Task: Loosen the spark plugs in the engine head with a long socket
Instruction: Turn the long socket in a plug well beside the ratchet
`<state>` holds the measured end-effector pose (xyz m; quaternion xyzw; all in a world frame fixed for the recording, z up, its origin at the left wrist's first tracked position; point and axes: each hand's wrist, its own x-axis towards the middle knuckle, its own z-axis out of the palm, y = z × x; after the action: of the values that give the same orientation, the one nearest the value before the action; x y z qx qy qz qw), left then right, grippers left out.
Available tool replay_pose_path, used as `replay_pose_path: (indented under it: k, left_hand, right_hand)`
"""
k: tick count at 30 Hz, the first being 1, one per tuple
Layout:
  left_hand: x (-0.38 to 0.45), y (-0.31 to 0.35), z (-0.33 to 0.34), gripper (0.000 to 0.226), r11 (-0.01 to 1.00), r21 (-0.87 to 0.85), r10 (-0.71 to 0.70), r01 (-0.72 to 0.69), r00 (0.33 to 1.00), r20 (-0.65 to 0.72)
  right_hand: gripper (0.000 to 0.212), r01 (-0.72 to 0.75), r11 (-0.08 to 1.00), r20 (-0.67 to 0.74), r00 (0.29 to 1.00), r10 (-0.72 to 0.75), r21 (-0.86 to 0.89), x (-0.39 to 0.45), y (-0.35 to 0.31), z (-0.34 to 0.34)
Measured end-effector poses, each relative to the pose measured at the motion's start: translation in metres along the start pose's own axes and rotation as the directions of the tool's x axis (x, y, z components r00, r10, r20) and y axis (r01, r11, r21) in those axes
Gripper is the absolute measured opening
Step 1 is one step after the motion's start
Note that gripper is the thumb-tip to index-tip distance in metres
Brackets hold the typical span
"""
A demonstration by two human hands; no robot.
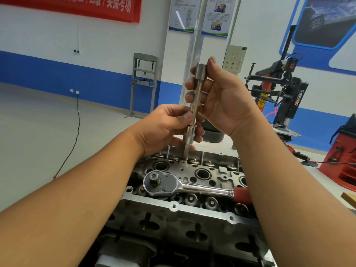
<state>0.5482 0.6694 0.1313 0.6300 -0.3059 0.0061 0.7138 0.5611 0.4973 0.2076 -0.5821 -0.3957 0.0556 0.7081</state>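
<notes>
1. Head view: long socket (194, 105) held upright above the engine head (183, 209), likely so its lower end can drop straight into a plug well.
2. Right hand (221, 101) wraps its upper shaft, fingers curled round it, steadying the top.
3. Left hand (165, 130) pinches the lower joint, thumb on the shaft, apparently guiding the tip.
4. Ratchet (163, 183) lies unheld on the head at 6 o'clock from the socket, red grip toward 3 o'clock, parked within reach.
5. Spark plugs themselves not visible; open wells (202, 173) show.

White wall (107, 45), blue band (57, 72)
</notes>
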Motion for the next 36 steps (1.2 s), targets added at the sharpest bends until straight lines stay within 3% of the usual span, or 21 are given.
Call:
replay_pose_path:
  k: [6,9,13,21,25,27,32,36]
  left_hand:
    - [0.0029,-0.0001,-0.0001,0.032,0.996,0.090,0.031,-0.020,0.993,-0.114]
    - [0.0027,0.0009,-0.0012,0.026,0.999,0.042,0.035,-0.032,0.995,-0.092]
    - [0.0004,0.0023,-0.0019,0.037,0.999,-0.023,0.032,-0.033,0.999,-0.042]
    - [0.0035,0.0008,-0.0023,0.009,0.994,0.051,0.102,-0.096,0.986,-0.130]
    - [0.0012,0.0021,-0.0014,0.029,1.000,-0.007,0.012,-0.012,1.000,0.006]
    - [0.0011,0.0005,-0.0010,0.026,1.000,0.004,0.013,-0.013,1.000,0.020]
    - [0.0030,-0.0014,-0.0018,0.015,0.993,0.104,0.067,-0.058,0.995,-0.078]
    - [0.0035,-0.0005,-0.0022,0.015,0.991,0.125,0.060,-0.046,0.992,-0.113]
  right_hand:
    - [0.025,0.029,0.998,-0.022,0.999,-0.030,-0.051,-0.0009,0.0002,0.0004]
    - [0.022,0.038,0.998,0.000,0.999,-0.038,-0.051,-0.0001,0.0001,0.0000]
    - [0.033,0.010,1.000,0.023,1.000,-0.010,-0.011,-0.0005,-0.0010,0.0007]
    - [0.027,0.023,0.998,-0.027,0.999,-0.025,-0.052,0.0005,0.0012,-0.0006]
    - [0.030,0.014,1.000,-0.023,1.000,-0.015,-0.023,0.0018,0.0015,-0.0009]
    - [0.033,0.000,1.000,-0.016,1.000,0.000,-0.005,0.0018,0.0011,-0.0008]
    - [0.036,-0.010,0.999,-0.012,1.000,0.009,-0.036,0.0003,0.0007,0.0006]
    - [0.025,0.022,0.998,-0.033,0.999,-0.025,-0.065,0.0006,0.0022,-0.0002]
